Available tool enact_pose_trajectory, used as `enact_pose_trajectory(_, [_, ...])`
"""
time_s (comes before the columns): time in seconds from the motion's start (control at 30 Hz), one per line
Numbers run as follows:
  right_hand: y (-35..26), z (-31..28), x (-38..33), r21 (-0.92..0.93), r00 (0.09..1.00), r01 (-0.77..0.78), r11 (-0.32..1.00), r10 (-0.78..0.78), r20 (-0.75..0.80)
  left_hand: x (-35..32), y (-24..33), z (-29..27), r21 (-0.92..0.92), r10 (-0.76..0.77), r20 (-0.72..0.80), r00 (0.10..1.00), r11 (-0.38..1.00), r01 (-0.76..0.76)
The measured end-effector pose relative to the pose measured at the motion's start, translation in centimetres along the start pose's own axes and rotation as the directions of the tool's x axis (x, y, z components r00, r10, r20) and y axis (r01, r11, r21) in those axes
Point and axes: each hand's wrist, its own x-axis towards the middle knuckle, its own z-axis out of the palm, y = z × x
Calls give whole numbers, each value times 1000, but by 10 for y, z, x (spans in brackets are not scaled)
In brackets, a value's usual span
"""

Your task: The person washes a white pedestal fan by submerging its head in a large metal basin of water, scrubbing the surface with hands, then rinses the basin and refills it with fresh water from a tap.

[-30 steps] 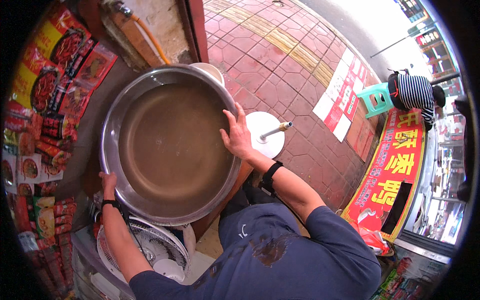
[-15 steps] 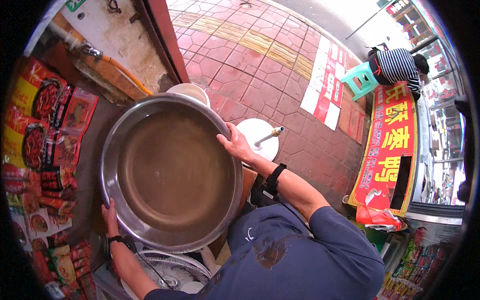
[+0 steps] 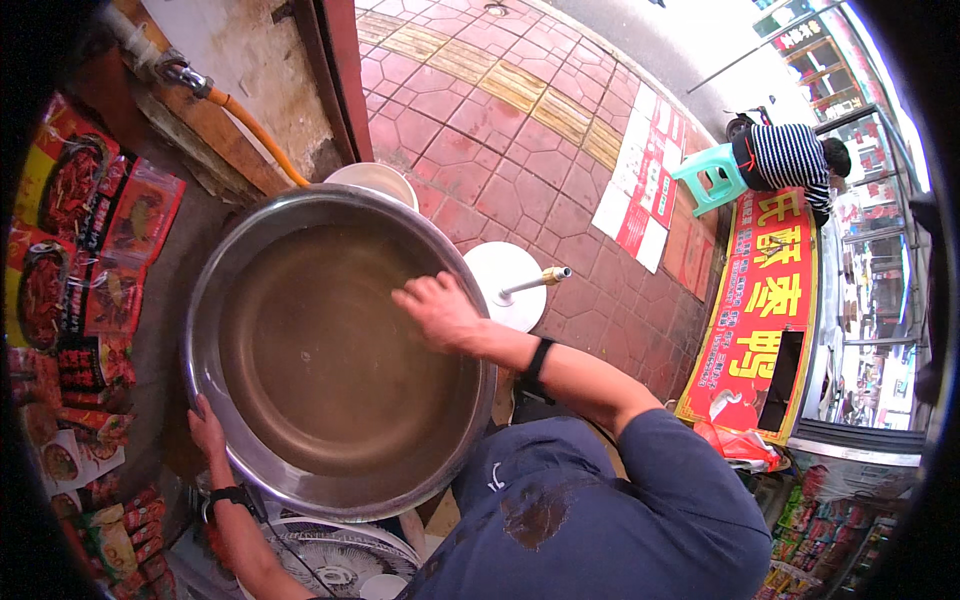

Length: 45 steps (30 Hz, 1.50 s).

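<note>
over basin (image 3: 203, 340), right fingers (image 3: 425, 295) half curled, empty; left fingers (image 3: 205, 420), hold unclear; yellow-lettered banner (image 3: 745, 300)

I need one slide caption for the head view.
Left hand at a metal basin's rim, right hand over its murky water.

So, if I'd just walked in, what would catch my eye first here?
Probably the big metal basin of cloudy brownish liquid in the centre, with the left fingers at its left rim and the right fingers over its right side. Next, the red banner with yellow lettering at right, and beyond it a turquoise plastic stool beside someone in a striped top.
</note>
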Motion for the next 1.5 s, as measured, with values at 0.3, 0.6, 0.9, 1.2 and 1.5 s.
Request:
enact_pose_trajectory(0.3, [-48,31,21,-167,887,173,971,-79,455,9,-23,22,27,-34,-42,999,999,36])
enact_pose_trajectory(0.6, [-52,-38,-11,121,890,256,959,-282,358,-8,12,-1,87,-91,67,994,993,85])
enact_pose_trajectory(0.9, [-47,-59,-35,357,969,-12,934,-78,236,-8,18,-2,125,-38,11,999,991,36])
enact_pose_trajectory(1.2, [-46,-45,-21,-57,975,179,982,-169,143,-8,19,-2,131,-31,-1,1000,991,31])
enact_pose_trajectory(1.5, [8,-21,-56,146,948,-46,988,90,-307,-6,23,-5,97,-102,34,994,990,98])
